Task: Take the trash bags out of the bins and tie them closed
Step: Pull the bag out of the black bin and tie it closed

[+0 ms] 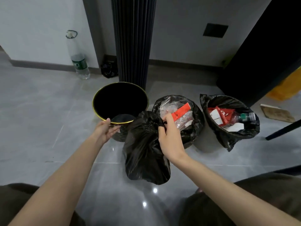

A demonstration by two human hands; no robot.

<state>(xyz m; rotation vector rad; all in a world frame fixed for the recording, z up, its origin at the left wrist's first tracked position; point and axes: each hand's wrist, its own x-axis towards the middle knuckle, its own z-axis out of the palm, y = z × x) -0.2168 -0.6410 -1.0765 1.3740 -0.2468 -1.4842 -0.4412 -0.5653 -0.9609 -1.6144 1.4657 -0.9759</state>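
A knotted black trash bag [145, 154] stands on the floor in front of the bins. My right hand [169, 136] grips its knot at the top. My left hand [105, 129] rests with fingers apart on the near rim of an empty black bin with a gold rim [97, 97]. To the right, a middle bin holds an open black bag [195, 115] full of plastic wrap and a red packet. Further right, a third bin has an open black bag [231, 137] with red packaging and a bottle.
A grey pleated column [132, 46] rises behind the bins. A clear plastic bottle [79, 61] and a small black bag [108, 69] sit by the wall. A dark furniture panel [260, 54], a chair leg [283, 129] and cardboard [276, 112] lie at right.
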